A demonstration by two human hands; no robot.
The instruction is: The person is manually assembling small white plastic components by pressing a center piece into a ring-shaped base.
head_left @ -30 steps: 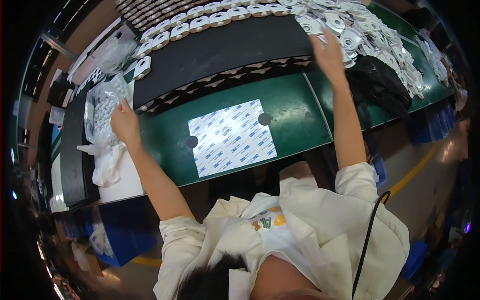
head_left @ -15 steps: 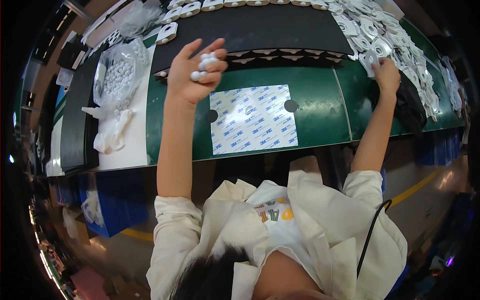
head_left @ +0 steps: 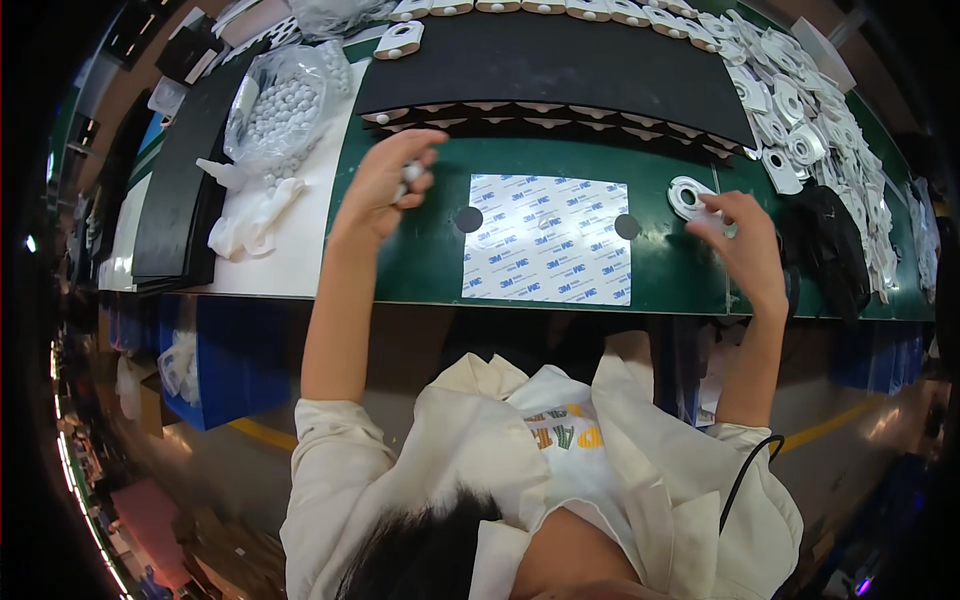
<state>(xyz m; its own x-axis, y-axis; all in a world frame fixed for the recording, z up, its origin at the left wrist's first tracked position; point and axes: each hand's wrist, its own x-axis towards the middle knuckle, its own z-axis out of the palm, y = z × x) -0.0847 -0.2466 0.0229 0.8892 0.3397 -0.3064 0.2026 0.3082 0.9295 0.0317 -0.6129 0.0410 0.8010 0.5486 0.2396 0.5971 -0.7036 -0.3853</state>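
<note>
My left hand [head_left: 378,192] is raised over the left part of the green table, its fingers curled around several small white balls [head_left: 411,172]. My right hand [head_left: 748,245] pinches a flat white plastic part [head_left: 688,195] with a round hole, holding its near end between thumb and fingers. Between the hands lies a white sheet [head_left: 547,255] with blue print, a dark round spot at its left and right edges. Beyond it stands a long black board [head_left: 550,70], with white parts lined up along its far edge and more showing under its near edge.
A heap of white parts [head_left: 800,140] covers the far right, beside a black cloth or bag [head_left: 832,245]. At the left, a clear bag of white balls [head_left: 282,105] lies near a crumpled white glove [head_left: 250,225] and black boards [head_left: 180,190]. Blue bins [head_left: 230,360] stand below the table.
My right hand has come away from the heap, toward me and the sheet, bringing one white part. The fingers of my left hand have closed further around the balls. The whole view has shifted.
</note>
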